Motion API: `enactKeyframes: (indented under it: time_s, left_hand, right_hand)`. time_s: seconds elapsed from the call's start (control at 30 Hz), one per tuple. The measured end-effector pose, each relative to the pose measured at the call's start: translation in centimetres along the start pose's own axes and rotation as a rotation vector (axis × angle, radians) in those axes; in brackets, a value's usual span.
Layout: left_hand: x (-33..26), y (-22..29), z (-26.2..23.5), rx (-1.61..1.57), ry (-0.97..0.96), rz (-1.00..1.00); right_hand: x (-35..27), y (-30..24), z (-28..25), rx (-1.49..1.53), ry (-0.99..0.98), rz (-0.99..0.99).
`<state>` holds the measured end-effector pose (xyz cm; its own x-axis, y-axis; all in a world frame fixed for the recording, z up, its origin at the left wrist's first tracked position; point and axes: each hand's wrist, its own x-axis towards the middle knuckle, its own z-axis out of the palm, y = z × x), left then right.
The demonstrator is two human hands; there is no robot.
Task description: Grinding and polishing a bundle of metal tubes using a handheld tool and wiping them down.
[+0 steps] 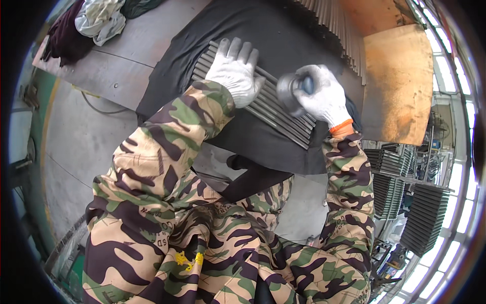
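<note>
Several slim grey metal rods [278, 114] lie side by side in a flat row on a black cloth [238, 139]. My left hand [234, 73], in a white knit glove with greyed fingertips, rests flat across the left part of the row, fingers stretched out. Toward the right end, my right hand [324, 93], gloved in white with an orange cuff, is closed around a round grey object with a dark blue middle [290, 95]. That object is over the rods; blur hides its exact kind and whether it touches them.
More rods [336, 30] are lined up at the far right, beside a rust-stained tan board [400, 86]. Crumpled cloths [98, 20] lie on the table at far left. Stacked dark bars [425, 218] stand on a rack at the right. Grey floor [86, 147] shows at the left.
</note>
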<state>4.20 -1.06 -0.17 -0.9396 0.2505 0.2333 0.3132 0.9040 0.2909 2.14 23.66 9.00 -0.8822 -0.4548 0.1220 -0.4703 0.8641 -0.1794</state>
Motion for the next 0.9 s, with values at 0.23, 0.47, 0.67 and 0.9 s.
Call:
enactKeyframes:
  time_s: [0.23, 0.47, 0.67, 0.9]
  left_hand:
    - [-0.7, 0.3, 0.4, -0.021, 0.005, -0.021]
    - [2.3, -1.1, 1.7, -0.011, 0.151, 0.005]
    - [-0.2, -1.4, -0.4, 0.015, 0.008, 0.135]
    - [-0.1, 0.7, 2.6, 0.065, 0.293, 0.072]
  right_hand:
    - [-2.8, -1.3, 0.7, 0.004, 0.015, -0.155]
    - [-1.5, -0.5, 1.2, 0.001, 0.037, -0.099]
    - [-2.2, -0.3, 1.0, 0.0, 0.072, -0.111]
    - [-3.3, -1.5, 0.9, 0.024, 0.066, -0.162]
